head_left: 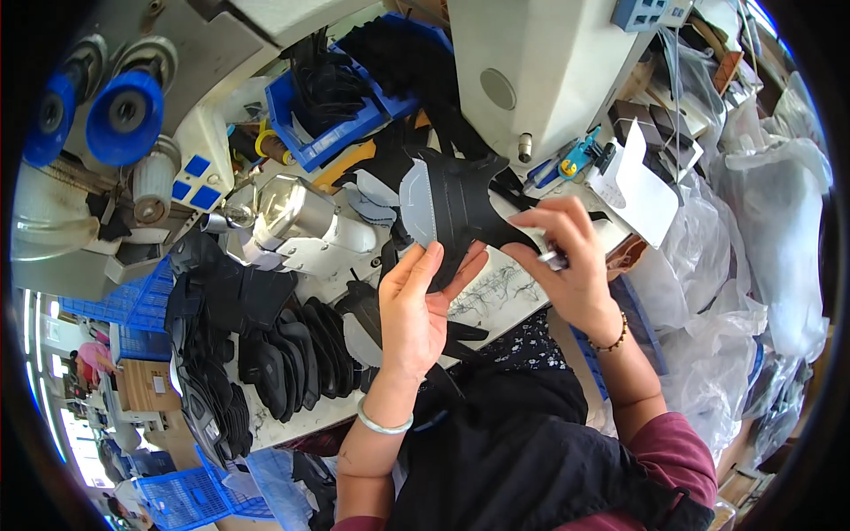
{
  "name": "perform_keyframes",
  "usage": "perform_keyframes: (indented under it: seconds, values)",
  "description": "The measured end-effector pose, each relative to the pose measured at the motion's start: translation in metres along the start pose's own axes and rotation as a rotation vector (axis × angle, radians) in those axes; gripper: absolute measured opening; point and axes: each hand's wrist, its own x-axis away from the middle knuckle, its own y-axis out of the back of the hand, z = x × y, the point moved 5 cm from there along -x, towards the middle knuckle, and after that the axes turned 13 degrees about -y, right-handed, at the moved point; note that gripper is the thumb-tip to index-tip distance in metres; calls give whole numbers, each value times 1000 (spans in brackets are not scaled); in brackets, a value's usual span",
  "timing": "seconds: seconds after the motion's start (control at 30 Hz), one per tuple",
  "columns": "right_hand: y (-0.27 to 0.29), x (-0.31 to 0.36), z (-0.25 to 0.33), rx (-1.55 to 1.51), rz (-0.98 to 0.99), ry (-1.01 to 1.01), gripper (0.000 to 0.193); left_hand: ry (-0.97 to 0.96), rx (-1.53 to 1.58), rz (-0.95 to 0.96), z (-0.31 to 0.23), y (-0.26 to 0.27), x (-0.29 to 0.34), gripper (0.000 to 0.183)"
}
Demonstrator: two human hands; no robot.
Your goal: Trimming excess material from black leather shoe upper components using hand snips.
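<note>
Worktop (487, 292) lies beneath a black, grey-panelled piece (455, 196), which the left hand (412, 310) pinches at its near edge; the right hand (575, 270), beside the piece's right end, curls around a small metallic object (555, 259).

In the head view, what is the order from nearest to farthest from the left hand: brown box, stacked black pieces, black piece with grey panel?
1. Black piece with grey panel: held in the left hand.
2. Stacked black pieces: on the table, to the hand's left.
3. Brown box: far left, past the table.
</note>
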Motion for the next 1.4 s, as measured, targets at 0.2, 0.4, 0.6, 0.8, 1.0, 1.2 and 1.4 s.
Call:
perform_keyframes:
  seconds: [0.2, 0.4, 0.6, 0.8, 1.0, 1.2, 1.4]
  values:
    - [-12, 4, 4, 150, -27, 229, 37, -90, -79, -17, -1, -4, 8, 18]
    - [-15, 6, 8, 189, 86, 286, 39, -30, -136, 29, -7, 0, 1, 32]
    - [-6, 15, 8, -36, -40, 320, 27, -13, -83, 70, 3, -9, 1, 23]
    - [12, 35, 11, -357, -158, 256, 10, -269, -181, -106, -1, -2, -4, 19]
    - [19, 29, 11, -338, 50, 129, 13, -276, -186, -79, -8, 7, -6, 24]
    - [-13, 7, 13, -23, -69, 150, 33, -364, -264, -66, -4, 10, 1, 22]
    - [-26, 8, 11, 20, 70, 109, 37, -345, -281, -74, -6, 6, 6, 26]
